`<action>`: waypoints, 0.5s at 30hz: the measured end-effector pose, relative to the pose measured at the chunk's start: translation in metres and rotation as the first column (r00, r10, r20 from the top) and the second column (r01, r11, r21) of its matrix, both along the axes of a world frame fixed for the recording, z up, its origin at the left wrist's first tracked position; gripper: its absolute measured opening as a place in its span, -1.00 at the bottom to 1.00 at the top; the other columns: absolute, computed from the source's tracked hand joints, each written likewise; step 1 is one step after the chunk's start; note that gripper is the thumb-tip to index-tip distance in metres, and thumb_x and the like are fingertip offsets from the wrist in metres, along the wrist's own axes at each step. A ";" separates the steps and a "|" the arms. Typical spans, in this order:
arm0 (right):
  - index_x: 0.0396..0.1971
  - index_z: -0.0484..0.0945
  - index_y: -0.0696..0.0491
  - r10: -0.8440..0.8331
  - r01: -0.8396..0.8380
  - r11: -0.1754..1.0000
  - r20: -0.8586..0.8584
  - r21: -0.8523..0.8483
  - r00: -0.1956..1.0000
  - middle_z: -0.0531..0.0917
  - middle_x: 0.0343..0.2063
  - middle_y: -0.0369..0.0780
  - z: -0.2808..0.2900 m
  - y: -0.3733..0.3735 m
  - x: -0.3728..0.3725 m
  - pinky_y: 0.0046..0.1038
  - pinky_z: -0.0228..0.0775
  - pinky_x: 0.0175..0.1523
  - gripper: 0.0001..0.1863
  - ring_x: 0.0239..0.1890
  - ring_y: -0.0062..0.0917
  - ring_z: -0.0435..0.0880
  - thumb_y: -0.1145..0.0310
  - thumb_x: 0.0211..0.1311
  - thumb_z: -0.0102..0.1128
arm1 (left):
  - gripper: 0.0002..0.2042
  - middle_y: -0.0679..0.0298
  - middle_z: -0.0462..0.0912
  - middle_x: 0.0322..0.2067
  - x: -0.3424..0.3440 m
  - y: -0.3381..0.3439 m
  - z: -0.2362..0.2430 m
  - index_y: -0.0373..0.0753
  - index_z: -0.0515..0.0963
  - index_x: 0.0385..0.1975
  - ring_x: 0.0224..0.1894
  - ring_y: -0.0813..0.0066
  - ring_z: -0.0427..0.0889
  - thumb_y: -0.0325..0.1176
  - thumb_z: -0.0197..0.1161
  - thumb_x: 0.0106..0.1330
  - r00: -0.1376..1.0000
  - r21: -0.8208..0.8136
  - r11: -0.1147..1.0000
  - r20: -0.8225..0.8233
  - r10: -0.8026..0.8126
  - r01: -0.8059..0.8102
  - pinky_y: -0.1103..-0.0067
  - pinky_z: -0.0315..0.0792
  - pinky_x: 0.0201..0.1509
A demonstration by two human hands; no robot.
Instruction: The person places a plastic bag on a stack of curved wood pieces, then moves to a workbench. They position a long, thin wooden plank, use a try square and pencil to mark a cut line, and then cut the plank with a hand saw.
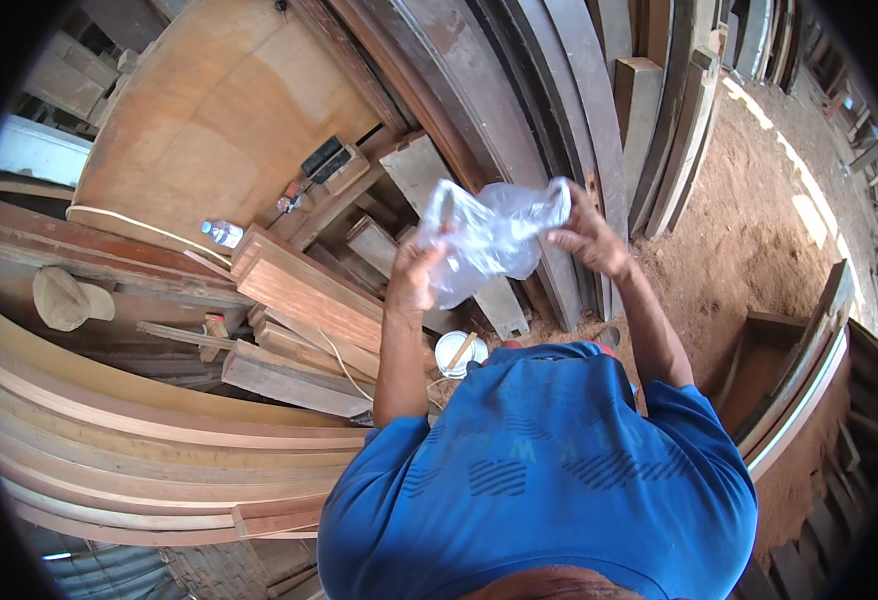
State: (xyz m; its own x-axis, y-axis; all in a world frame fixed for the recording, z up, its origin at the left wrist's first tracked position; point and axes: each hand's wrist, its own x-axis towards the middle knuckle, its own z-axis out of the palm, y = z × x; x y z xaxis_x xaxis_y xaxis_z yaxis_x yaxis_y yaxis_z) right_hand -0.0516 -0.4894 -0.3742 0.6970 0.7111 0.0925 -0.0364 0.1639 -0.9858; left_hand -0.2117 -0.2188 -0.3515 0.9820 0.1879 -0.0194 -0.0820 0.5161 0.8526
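Observation:
A clear, crumpled plastic bag [494, 235] is stretched between my two hands in front of my chest. My left hand [414, 272] grips its left side, fingers closed on the film. On the other side, my right hand [591, 235] pinches the bag's upper right edge, which stands up in a bunched loop. Nothing I can make out lies inside the bag. Below it, close to my body, stands a white bucket [460, 352] with a wooden stick [464, 347] across its top.
Tall dark planks [479, 110] lean ahead of me. Stacked reddish boards [309, 295] lie to the left, near a plastic bottle [223, 233] and a cap [71, 299]. A broad plywood sheet [219, 110] stands at the far left. Sawdust [729, 220] covers the floor at right.

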 end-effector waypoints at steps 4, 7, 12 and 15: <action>0.00 0.59 0.18 -0.080 0.090 0.980 0.058 -0.179 0.995 0.69 -0.17 -0.25 -0.032 0.005 -0.010 -0.42 0.53 0.09 -0.77 -0.07 -0.57 0.65 0.55 0.40 0.13 | -0.60 0.11 0.67 0.08 -0.025 0.002 -0.006 -0.40 0.58 0.14 0.16 0.32 0.61 -0.34 0.25 0.36 0.952 0.255 0.922 0.020 -0.305 0.290 0.38 0.41 0.32; -0.18 0.67 0.12 -0.225 0.226 0.974 -0.100 -0.005 0.969 0.71 -0.37 -0.32 -0.035 -0.002 -0.008 -0.62 0.52 -0.24 -0.85 -0.37 -0.70 0.63 0.43 0.47 0.13 | -0.57 0.09 0.56 0.22 -0.036 -0.010 0.012 -0.42 0.52 0.21 0.31 0.27 0.48 -0.29 0.20 0.44 0.950 0.449 0.881 0.182 -0.255 0.150 0.36 0.31 0.40; 0.19 0.48 0.17 -0.078 0.084 0.993 -0.077 0.077 0.994 0.68 -0.04 -0.20 -0.004 -0.014 -0.031 -0.45 0.58 0.06 -0.56 -0.06 -0.53 0.70 0.34 0.37 0.26 | -0.38 0.08 0.39 0.36 -0.077 -0.004 -0.026 -0.34 0.25 0.43 0.39 0.23 0.36 -0.08 0.13 0.51 0.932 -0.119 0.925 0.089 -0.351 0.360 0.31 0.27 0.44; 0.25 0.44 0.21 0.145 -0.126 0.978 -0.107 0.165 0.984 0.67 -0.01 -0.14 -0.007 -0.028 -0.065 -0.39 0.57 0.09 -0.43 -0.02 -0.44 0.70 0.29 0.31 0.33 | -0.30 0.04 0.32 0.39 -0.102 -0.022 -0.041 -0.35 0.16 0.46 0.39 0.19 0.35 -0.08 0.20 0.46 0.857 -0.196 0.835 0.151 -0.493 0.515 0.29 0.25 0.45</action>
State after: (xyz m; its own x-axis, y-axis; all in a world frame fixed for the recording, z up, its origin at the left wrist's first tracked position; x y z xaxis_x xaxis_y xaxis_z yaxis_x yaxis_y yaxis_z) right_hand -0.1163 -0.5178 -0.3812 0.6077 0.7829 0.1333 -0.1835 0.3017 -0.9356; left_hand -0.3139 -0.2411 -0.3925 0.9388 -0.3318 0.0924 0.1704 0.6806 0.7126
